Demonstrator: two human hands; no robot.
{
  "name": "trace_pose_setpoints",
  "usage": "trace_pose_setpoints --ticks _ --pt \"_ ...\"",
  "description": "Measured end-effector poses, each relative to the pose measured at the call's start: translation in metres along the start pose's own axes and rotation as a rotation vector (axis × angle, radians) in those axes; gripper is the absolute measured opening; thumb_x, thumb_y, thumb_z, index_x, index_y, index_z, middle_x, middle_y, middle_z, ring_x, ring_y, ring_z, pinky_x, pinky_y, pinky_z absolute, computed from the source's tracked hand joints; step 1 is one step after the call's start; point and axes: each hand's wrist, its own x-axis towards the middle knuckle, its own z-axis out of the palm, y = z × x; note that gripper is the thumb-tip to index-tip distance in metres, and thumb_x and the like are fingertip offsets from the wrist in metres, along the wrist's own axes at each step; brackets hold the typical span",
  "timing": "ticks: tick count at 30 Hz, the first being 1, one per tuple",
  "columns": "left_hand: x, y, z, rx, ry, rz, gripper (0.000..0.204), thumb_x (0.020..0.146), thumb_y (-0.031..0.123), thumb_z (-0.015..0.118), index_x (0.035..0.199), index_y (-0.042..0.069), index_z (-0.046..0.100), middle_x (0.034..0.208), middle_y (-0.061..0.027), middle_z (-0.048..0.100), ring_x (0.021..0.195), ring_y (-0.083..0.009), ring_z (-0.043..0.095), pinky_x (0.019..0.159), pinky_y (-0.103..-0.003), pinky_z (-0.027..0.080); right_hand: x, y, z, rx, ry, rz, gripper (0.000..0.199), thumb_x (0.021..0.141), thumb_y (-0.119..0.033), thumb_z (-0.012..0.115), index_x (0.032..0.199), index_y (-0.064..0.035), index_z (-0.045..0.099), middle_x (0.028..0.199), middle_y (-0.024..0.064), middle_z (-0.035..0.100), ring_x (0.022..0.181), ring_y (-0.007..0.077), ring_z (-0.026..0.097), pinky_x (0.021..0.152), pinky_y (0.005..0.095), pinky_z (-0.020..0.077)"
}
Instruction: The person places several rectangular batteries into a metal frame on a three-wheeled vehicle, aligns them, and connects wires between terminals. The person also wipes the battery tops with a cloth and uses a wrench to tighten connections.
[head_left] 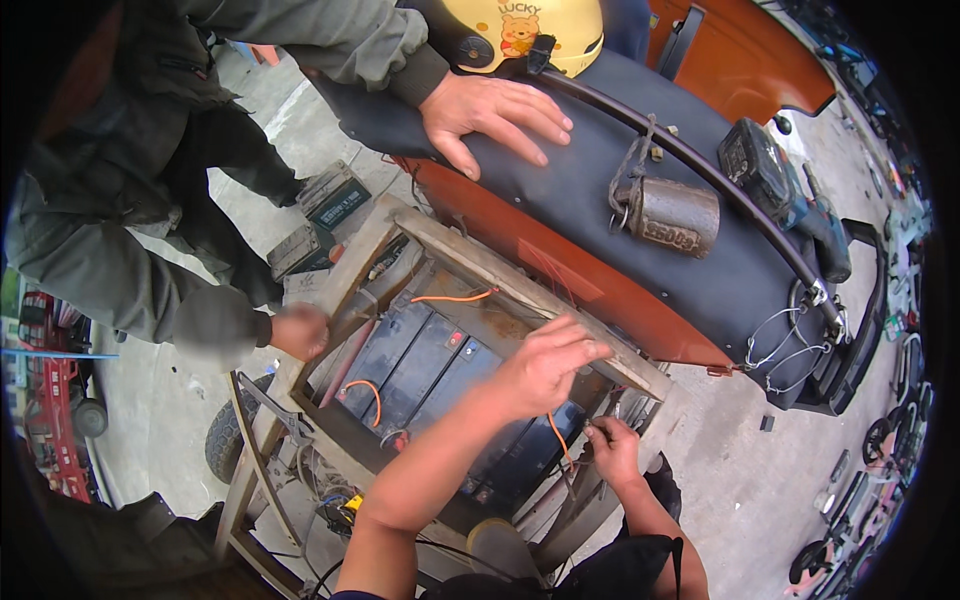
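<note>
My left hand (555, 365) hovers over the right part of a metal frame (505, 265), its fingers loosely bent and pointing right. I see nothing between them. Inside the frame sit several dark batteries (425, 365) side by side. My right hand (613, 448) is at the frame's right rail, thumb and fingers pinched together; what they hold is too small to name. Close to it, an orange wire (560, 442) runs down off the battery edge. Another orange wire (365, 392) loops over the left batteries, and a third orange wire (452, 297) lies along the far side.
A co-worker's hand (490, 115) lies flat on a black padded seat (560, 215); their other hand (300, 332) touches the frame's left post. On the seat are a metal cylinder (675, 215), a cordless power tool (790, 200) and a yellow helmet (525, 35). More batteries (335, 195) stand on the floor.
</note>
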Motion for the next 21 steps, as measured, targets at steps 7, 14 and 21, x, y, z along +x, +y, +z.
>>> trace_pose_setpoints --ticks 7,14,21 --pt "-0.032 0.020 0.059 -0.167 -0.181 -0.260 0.026 0.089 0.001 0.063 0.113 0.000 0.073 0.103 -0.0196 0.073 0.103 -0.0435 0.069 0.089 -0.048 0.056 0.002 -0.014 -0.009 -0.027 -0.038 0.128 0.012 0.090 -0.010 0.079 0.099 -0.0020 0.077 0.095 0.0188 0.076 0.091 0.0398 0.073 0.083 0.0458 0.0582" --pt "-0.089 -0.053 0.071 -0.196 -0.328 -0.778 0.022 0.102 0.007 0.063 0.120 0.005 0.076 0.092 -0.0165 0.075 0.080 -0.0282 0.070 0.078 -0.039 0.056 0.003 -0.015 -0.004 0.003 -0.027 0.119 0.017 0.092 -0.015 0.080 0.102 -0.0020 0.076 0.095 0.0182 0.075 0.087 0.0375 0.074 0.079 0.0446 0.0586" --pt "-0.083 -0.047 0.074 -0.131 -0.572 -0.809 0.026 0.100 0.008 0.062 0.121 0.008 0.076 0.119 -0.0210 0.075 0.115 -0.0427 0.069 0.101 -0.050 0.054 0.005 -0.015 0.000 -0.028 -0.019 0.130 0.016 0.092 -0.016 0.080 0.103 -0.0046 0.077 0.093 0.0174 0.074 0.088 0.0385 0.072 0.079 0.0453 0.0582"
